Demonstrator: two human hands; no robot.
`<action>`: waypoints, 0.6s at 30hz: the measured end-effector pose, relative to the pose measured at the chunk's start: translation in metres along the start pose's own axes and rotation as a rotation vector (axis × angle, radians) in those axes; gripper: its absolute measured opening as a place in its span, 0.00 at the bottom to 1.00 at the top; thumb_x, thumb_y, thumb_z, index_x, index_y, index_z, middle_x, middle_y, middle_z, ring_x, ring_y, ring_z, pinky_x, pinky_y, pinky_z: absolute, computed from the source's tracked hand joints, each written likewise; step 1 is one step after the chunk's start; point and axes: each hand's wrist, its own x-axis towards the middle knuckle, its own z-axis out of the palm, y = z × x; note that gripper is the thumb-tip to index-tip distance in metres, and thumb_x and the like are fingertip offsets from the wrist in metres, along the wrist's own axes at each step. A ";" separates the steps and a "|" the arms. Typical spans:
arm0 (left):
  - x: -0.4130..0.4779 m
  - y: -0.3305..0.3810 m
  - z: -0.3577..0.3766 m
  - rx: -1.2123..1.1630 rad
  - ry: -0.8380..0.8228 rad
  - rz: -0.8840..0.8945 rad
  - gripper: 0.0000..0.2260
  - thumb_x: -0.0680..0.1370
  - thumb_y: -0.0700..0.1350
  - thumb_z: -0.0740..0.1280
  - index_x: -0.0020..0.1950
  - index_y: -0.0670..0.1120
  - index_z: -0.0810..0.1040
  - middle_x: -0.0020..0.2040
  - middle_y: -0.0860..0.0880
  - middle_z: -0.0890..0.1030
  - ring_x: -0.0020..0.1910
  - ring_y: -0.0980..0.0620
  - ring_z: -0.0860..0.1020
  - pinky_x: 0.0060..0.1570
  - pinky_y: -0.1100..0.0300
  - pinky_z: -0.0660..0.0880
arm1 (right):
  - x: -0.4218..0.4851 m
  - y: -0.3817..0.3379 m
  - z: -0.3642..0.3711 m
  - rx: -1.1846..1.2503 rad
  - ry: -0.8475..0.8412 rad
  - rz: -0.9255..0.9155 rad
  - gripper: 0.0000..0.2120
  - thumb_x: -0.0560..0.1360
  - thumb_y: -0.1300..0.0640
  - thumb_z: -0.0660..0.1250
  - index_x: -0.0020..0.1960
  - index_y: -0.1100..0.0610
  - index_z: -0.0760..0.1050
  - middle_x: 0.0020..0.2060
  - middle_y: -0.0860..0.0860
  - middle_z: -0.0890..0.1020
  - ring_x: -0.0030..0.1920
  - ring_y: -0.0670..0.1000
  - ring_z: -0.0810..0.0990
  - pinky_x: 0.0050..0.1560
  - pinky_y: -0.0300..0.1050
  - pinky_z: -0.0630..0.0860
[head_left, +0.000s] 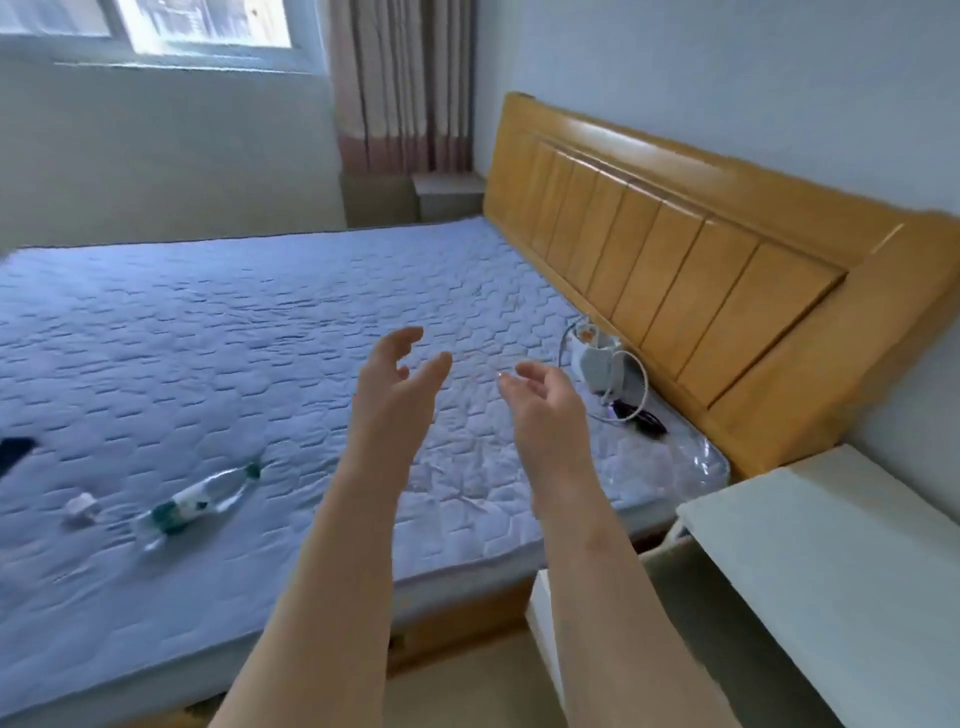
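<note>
Over the blue mattress (234, 322), near the headboard (675, 249), left hand (395, 384) and right hand (545, 405) hover relaxed, empty.

The mattress (260, 322) is quilted cloth, matt and puckered along its stitched seams. A crinkled film of clear glossy plastic (693, 460) covers its corner by the headboard (675, 249), which is honey-coloured wood under a smooth, shiny varnish. The bottle (200, 501) is clear, shiny plastic, the bedside cabinet (831, 561) is smooth matt white, and the curtain (402, 83) is pleated cloth.
</note>
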 end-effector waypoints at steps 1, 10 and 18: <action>0.001 -0.001 -0.030 0.000 0.058 -0.002 0.17 0.77 0.44 0.66 0.65 0.49 0.72 0.57 0.55 0.72 0.59 0.52 0.72 0.54 0.58 0.67 | -0.012 -0.007 0.025 0.000 -0.049 -0.012 0.13 0.77 0.55 0.63 0.61 0.54 0.72 0.60 0.50 0.75 0.63 0.50 0.72 0.66 0.49 0.68; -0.041 -0.015 -0.314 0.048 0.482 -0.007 0.15 0.78 0.44 0.66 0.64 0.47 0.73 0.58 0.50 0.74 0.55 0.53 0.73 0.54 0.59 0.68 | -0.159 -0.046 0.250 0.035 -0.463 -0.077 0.14 0.77 0.57 0.64 0.62 0.56 0.72 0.60 0.52 0.76 0.62 0.51 0.73 0.61 0.44 0.68; -0.121 -0.034 -0.520 0.034 0.865 -0.073 0.09 0.78 0.44 0.66 0.57 0.51 0.72 0.59 0.49 0.76 0.60 0.48 0.74 0.57 0.53 0.70 | -0.302 -0.066 0.413 0.039 -0.880 -0.080 0.12 0.77 0.55 0.64 0.60 0.53 0.73 0.54 0.46 0.76 0.54 0.46 0.74 0.48 0.40 0.68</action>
